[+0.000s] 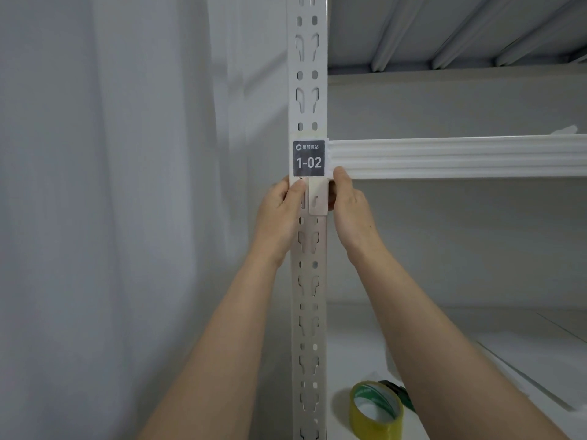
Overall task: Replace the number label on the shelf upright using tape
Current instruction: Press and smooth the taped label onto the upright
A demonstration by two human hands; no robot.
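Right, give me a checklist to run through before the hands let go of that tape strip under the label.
1. Label straight on the upright: ok, edges run square to it.
2. Top edge taped: ok, a pale strip shows above the label.
3. Bottom strip pressed flat: not ok, it hangs down the upright rather than across the label's edge.
4. Left hand pinning it: ok, thumb sits at the label's lower edge.
5. Right hand on the strip: ok, grip wraps the upright's side.
6. Tape roll within reach: ok, on the shelf below.
7. Label number legible: ok, reads 1-02.
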